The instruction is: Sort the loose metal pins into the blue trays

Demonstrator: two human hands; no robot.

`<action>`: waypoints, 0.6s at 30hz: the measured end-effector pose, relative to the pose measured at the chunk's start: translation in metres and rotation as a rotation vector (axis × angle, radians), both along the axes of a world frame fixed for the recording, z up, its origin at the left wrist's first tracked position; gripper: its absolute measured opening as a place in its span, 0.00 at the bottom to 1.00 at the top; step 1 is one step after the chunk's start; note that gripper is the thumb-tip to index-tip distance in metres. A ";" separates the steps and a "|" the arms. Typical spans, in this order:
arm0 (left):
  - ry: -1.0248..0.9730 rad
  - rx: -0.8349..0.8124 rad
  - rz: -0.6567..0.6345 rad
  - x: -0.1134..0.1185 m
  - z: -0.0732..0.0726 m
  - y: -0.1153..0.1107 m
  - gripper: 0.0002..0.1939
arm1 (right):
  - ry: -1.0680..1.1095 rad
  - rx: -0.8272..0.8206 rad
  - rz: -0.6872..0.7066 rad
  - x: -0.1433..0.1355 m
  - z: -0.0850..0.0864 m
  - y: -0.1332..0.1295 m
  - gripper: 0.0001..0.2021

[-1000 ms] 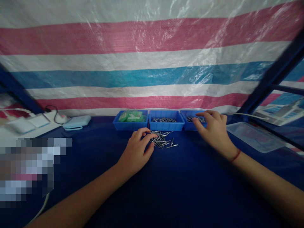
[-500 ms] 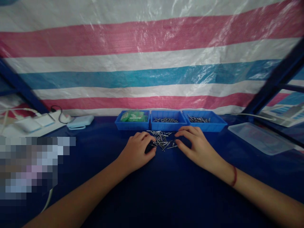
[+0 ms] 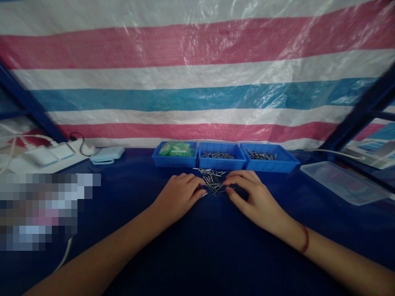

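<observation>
A loose pile of silver blind rivets (image 3: pixel 212 179) lies on the dark blue tabletop (image 3: pixel 197 255), between my two hands. My left hand (image 3: pixel 180 193) is at the pile's left edge, thumb and index finger apart, with a rivet lying by the thumb tip. On the other side, my right hand (image 3: pixel 251 191) brings its thumb and index tips close together on a small rivet at the pile's right edge. Behind the pile stand a middle blue bin (image 3: pixel 222 164) and a right blue bin (image 3: pixel 271 165), both holding rivets.
A left blue bin (image 3: pixel 175 162) contains green plastic packets (image 3: pixel 177 149). A pale blue case (image 3: pixel 108 154) and a white power strip (image 3: pixel 68 155) with plugs are at left. A clear plastic lid (image 3: pixel 345 183) lies at right. Striped sheeting (image 3: pixel 185 98) hangs behind.
My left hand's thumb and index finger have shifted slightly right and no longer surround a dark gap. My right hand's fingertips have moved left and drawn closer together. The view has shifted slightly.
</observation>
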State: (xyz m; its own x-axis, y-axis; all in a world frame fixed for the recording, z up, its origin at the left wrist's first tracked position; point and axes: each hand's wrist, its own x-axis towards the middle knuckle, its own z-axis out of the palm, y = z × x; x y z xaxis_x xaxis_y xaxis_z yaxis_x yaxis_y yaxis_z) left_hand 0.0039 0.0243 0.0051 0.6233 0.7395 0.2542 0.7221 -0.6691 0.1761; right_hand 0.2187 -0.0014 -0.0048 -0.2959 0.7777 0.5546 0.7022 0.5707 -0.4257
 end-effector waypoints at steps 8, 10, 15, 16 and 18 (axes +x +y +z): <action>-0.030 -0.048 -0.129 0.001 0.002 -0.008 0.13 | 0.003 0.005 0.012 -0.001 0.001 -0.001 0.07; -0.030 -0.076 -0.172 0.002 0.003 -0.011 0.14 | 0.004 0.005 0.008 -0.002 0.002 -0.002 0.07; 0.055 -0.044 -0.261 0.005 0.007 -0.015 0.07 | 0.004 -0.007 0.017 -0.002 0.001 -0.002 0.06; 0.071 -0.018 -0.254 0.006 0.007 -0.016 0.06 | 0.007 -0.008 0.020 -0.002 0.000 -0.002 0.07; 0.076 0.018 -0.232 0.008 0.009 -0.018 0.05 | 0.016 -0.009 0.030 -0.002 0.001 -0.002 0.07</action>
